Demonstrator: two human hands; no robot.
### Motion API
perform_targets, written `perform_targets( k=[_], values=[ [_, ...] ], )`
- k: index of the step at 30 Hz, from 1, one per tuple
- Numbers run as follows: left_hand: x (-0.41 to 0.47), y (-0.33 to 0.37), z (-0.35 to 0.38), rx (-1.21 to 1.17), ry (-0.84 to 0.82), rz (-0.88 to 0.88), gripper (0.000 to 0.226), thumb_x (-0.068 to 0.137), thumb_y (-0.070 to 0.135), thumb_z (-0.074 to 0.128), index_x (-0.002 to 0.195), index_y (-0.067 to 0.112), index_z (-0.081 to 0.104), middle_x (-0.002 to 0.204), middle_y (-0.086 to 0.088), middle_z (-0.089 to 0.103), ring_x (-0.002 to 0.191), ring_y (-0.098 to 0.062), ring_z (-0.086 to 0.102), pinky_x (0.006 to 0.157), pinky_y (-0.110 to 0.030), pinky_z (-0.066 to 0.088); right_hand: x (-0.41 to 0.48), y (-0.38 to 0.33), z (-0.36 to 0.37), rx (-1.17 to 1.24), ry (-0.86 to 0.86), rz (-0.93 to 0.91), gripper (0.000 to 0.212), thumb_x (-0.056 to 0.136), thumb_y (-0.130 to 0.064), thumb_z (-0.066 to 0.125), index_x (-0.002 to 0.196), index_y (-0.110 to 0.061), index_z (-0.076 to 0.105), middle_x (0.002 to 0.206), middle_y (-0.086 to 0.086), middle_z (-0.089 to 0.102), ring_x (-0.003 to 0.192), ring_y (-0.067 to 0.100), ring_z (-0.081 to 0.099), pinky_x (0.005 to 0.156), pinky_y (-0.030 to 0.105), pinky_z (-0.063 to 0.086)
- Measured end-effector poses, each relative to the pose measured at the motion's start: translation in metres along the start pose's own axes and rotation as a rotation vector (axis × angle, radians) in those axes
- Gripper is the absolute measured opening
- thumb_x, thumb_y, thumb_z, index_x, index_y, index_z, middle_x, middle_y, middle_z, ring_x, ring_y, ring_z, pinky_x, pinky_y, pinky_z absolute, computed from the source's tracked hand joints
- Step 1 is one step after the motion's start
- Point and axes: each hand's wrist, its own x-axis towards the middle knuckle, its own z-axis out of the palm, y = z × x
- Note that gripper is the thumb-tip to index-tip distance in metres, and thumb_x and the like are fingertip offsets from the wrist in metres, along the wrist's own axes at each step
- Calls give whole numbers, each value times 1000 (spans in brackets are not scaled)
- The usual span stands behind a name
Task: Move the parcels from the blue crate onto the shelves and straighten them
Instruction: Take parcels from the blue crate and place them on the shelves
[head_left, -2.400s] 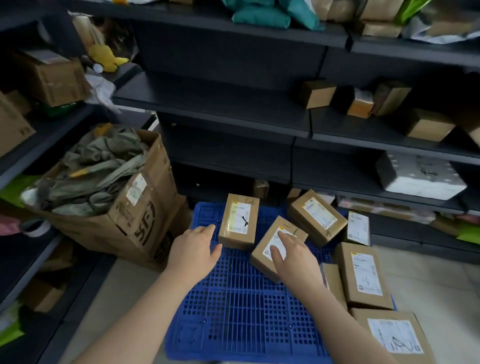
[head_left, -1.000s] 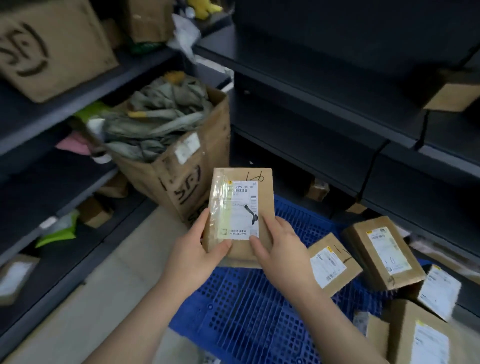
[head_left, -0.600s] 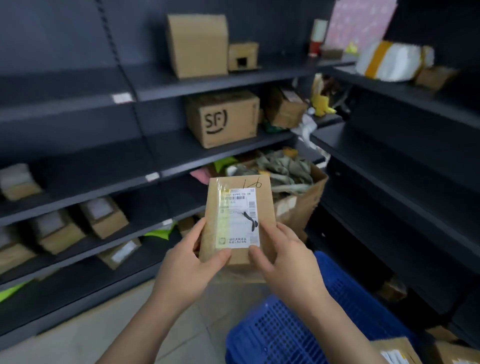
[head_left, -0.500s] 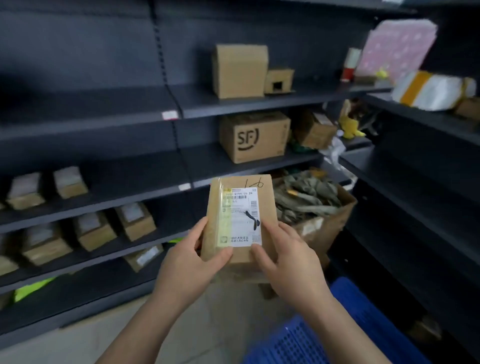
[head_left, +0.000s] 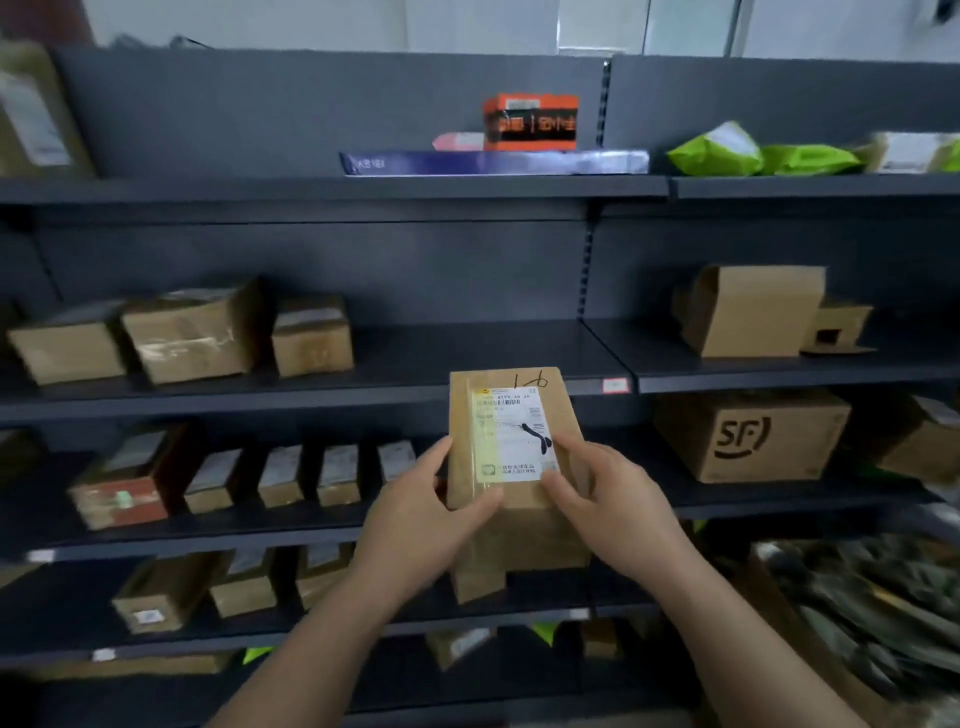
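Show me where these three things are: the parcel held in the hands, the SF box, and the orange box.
parcel (head_left: 511, 431): head view, on its white label.
SF box (head_left: 748, 441): head view, on the printed front face.
orange box (head_left: 530, 122): head view, on the front face.

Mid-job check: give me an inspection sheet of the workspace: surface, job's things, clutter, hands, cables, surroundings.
Surface: dark shelves, several tiers, holding boxes.
Job's things: parcel held upright before the shelves, label toward the camera; crate not in view.
Clutter: orange box and green bags on the top tier; SF box at right; small boxes in a row at left.
Grippers: left hand and right hand grip the parcel's sides.
Cables: nothing seen.
Surroundings: pale wall above; carton of grey bags lower right.
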Motion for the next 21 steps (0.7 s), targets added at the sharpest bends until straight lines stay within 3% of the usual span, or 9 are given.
perform_targets(
  k=[3,5,9,14,19,21],
  values=[
    [36,-13,-29,18,30,-5,70,80,47,68,141,42,33,108,30,45,92,11,42,67,-13,37,48,-19,19,27,-29,1,45,93,-43,49,137,-43,39,123,-9,56,98,9,53,81,32,51],
    [62,-20,-43,31,40,-1,68,81,45,67,141,39,34,113,27,48,87,11,42,65,-12,36,79,-28,29,53,-46,-2,44,92,-43,50,135,-43,42,117,-11,60,93,10,59,78,33,54],
    [115,-36,-58,101,98,-15,70,81,48,66,142,35,34,132,15,52,101,1,45,75,-22,41,143,-34,48,100,-94,-6,43,92,-43,51,134,-42,45,99,-15,64,84,14,65,73,40,57],
    [185,-57,-63,117,132,-54,66,82,50,65,139,31,39,128,12,55,97,-2,46,77,-24,41,230,-24,71,84,-133,-59,47,94,-39,52,138,-27,44,131,-7,54,94,4,47,75,23,44],
    [256,-78,-61,58,190,-115,58,82,45,68,133,28,47,99,18,58,92,-5,56,82,-29,50,321,-7,100,97,-192,-89,48,91,-42,55,136,-27,48,136,-8,51,116,10,50,91,25,42],
    [283,-91,-59,21,196,-141,58,80,45,69,132,27,49,102,12,64,95,-11,63,85,-35,53,351,-1,113,101,-228,-92,49,91,-43,55,137,-28,48,136,-9,51,117,11,51,95,28,45]
  ],
)
